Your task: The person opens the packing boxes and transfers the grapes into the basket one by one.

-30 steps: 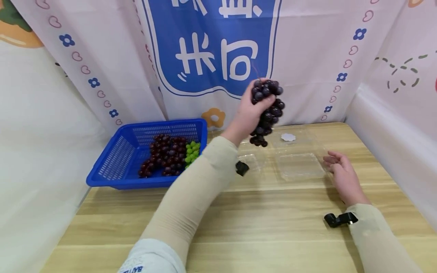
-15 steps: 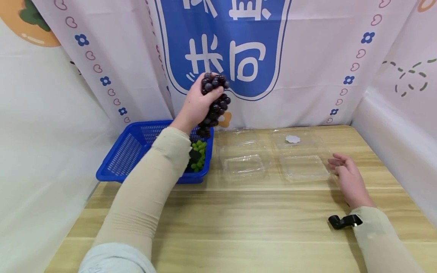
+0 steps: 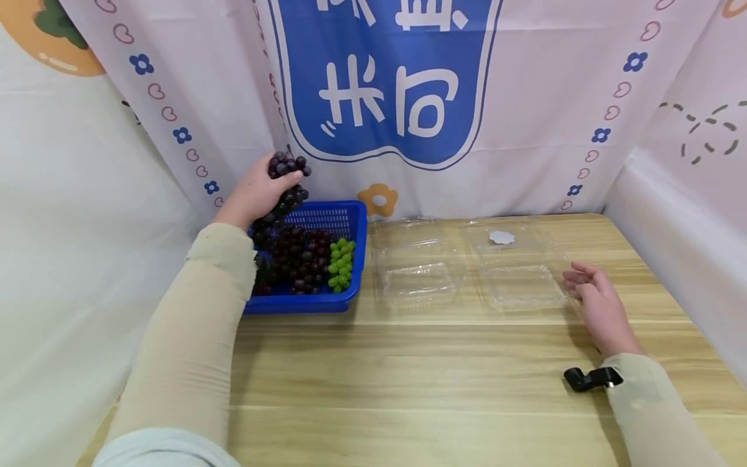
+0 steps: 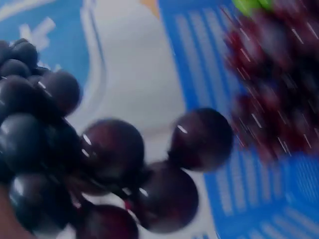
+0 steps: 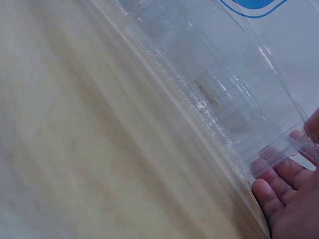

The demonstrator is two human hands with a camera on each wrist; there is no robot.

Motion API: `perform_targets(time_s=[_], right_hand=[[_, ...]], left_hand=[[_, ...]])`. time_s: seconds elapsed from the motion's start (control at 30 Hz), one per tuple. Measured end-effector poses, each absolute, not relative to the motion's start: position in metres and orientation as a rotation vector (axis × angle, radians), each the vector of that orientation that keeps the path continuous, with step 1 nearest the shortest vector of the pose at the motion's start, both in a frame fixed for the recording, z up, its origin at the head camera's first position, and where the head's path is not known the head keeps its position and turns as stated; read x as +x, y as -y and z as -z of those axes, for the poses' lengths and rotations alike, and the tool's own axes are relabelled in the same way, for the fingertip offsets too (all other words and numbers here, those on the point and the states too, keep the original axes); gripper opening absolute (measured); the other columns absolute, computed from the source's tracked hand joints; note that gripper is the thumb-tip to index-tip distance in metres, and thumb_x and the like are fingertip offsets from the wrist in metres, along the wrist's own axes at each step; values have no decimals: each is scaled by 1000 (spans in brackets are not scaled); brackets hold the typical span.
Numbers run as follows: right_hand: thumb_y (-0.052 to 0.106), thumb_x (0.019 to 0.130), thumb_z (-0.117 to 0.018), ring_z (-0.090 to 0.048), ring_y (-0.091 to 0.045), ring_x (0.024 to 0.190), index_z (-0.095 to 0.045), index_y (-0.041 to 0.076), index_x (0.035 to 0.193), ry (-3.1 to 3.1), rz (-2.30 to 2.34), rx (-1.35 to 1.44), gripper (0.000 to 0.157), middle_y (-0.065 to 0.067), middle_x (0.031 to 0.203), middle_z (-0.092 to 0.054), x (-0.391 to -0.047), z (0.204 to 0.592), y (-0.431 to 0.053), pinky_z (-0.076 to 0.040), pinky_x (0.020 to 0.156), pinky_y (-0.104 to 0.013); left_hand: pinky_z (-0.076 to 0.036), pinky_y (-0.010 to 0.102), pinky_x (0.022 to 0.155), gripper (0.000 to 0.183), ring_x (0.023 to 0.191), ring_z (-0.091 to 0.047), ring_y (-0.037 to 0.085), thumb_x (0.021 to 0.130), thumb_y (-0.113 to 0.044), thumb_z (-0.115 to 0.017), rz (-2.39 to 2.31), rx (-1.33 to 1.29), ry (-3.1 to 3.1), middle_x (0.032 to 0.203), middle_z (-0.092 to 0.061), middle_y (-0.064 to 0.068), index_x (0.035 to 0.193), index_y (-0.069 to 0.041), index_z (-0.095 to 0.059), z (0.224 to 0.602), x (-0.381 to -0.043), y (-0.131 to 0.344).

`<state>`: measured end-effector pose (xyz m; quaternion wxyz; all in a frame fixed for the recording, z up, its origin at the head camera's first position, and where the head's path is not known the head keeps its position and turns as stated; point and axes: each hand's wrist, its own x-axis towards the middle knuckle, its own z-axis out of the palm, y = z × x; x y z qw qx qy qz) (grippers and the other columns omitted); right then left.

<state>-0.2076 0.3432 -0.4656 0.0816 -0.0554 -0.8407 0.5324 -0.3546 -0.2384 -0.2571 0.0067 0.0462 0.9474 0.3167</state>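
My left hand [image 3: 257, 188] grips a bunch of dark grapes [image 3: 290, 170] over the left part of a blue plastic basket [image 3: 363, 240]. In the left wrist view, round dark grapes [image 4: 112, 149] fill the near side, blurred. The lower end of the bunch overlaps the fruit in the basket, so contact cannot be told. Inside the basket lie dark red grapes [image 3: 306, 253] and green grapes [image 3: 341, 266]. At the right, my right hand [image 3: 601, 305] touches the side of a clear plastic container [image 3: 522, 285] with loosely bent fingers [image 5: 271, 196].
A second clear plastic container [image 3: 417, 279] stands between the basket and the right one, lid raised. A white scalloped label [image 3: 502, 237] shows on the right container's lid. Printed cloth [image 3: 525, 130] hangs behind the wooden table [image 3: 408, 376].
My left hand has carried the dark grapes leftward and down, from above the containers to the basket. The right hand stays at the right container; the head view has shifted slightly.
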Motion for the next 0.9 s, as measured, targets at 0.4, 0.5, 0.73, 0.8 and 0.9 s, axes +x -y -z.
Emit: perform_targets(time_s=[0.4, 0.5, 0.73, 0.8, 0.9], right_hand=[[8, 105, -29, -51, -14, 121, -28, -4, 154, 2484, -1610, -127, 51, -28, 145, -45, -207, 466, -343, -41, 85, -12], [8, 105, -29, -51, -16, 122, -28, -3, 155, 2487, -1607, -128, 51, -28, 146, -45, -206, 466, -343, -41, 85, -12], [11, 106, -28, -50, -20, 126, -28, -1, 155, 2491, -1598, -124, 51, -27, 146, -45, -208, 465, -343, -40, 86, -11], [10, 106, -28, -50, -22, 126, -27, -1, 155, 2490, -1609, -122, 51, -28, 146, -45, -208, 465, -343, -40, 87, -12], [10, 106, -29, -50, -24, 127, -27, -2, 155, 2490, -1623, -126, 51, -28, 146, -45, -206, 465, -342, -41, 87, -14]], left_hand=[[-28, 69, 109, 92, 139, -27, 58, 100, -57, -52, -435, -76, -2910, 156, -25, 36, 159, 4, -17, 304, -351, 314], [-27, 68, 109, 91, 138, -25, 59, 100, -53, -52, -389, -95, -2831, 155, -22, 39, 157, 9, -16, 305, -349, 320], [-23, 67, 112, 92, 142, -16, 59, 101, -48, -53, -400, -150, -2711, 158, -14, 39, 156, 12, -11, 307, -344, 323], [-24, 66, 112, 91, 142, -16, 59, 101, -46, -54, -394, -147, -2694, 157, -14, 39, 155, 13, -11, 309, -343, 324], [-25, 66, 112, 87, 141, -17, 60, 102, -42, -54, -383, -143, -2683, 156, -15, 40, 154, 15, -14, 311, -342, 323]])
